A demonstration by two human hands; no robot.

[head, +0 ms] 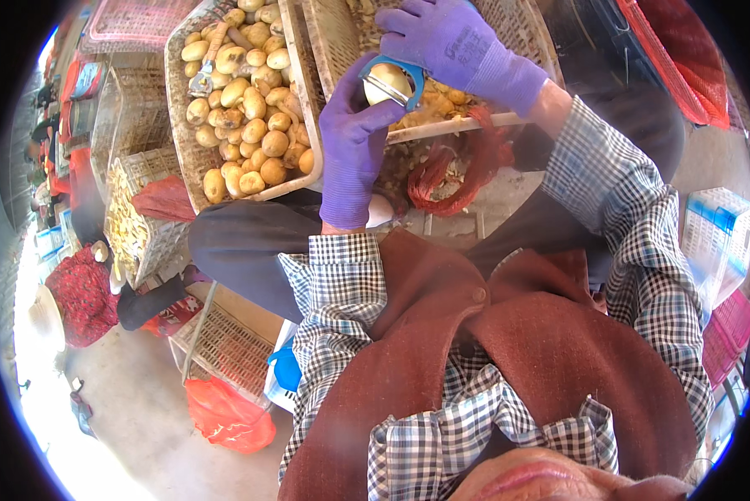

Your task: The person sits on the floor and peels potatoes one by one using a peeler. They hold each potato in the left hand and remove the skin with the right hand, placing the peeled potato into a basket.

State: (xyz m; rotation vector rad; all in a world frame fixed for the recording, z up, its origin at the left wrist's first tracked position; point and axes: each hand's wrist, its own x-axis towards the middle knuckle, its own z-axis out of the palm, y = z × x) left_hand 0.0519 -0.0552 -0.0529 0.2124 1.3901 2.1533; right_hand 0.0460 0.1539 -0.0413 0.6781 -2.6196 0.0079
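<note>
My left hand [359,134], in a purple knit glove, grips a pale, peeled potato [386,83]. A peeler with a blue frame [417,78] lies across this potato, its metal blade over the pale flesh. My right hand [440,44], in a matching glove, is closed around the far part of the peeler, whose handle it hides. Left of my hands, a plastic crate [184,125] holds several unpeeled potatoes [254,130]; another peeler [201,82] rests on them. Beneath my hands stands a second crate [406,133] with potatoes and peelings.
A red mesh net [437,200] hangs below the second crate. At the left, a crate of peelings [155,250] stands near a co-worker in red patterned clothing [85,297]. A red plastic bag [227,413] is by a low crate [224,344]; a white-blue basket [716,232] stands at the right.
</note>
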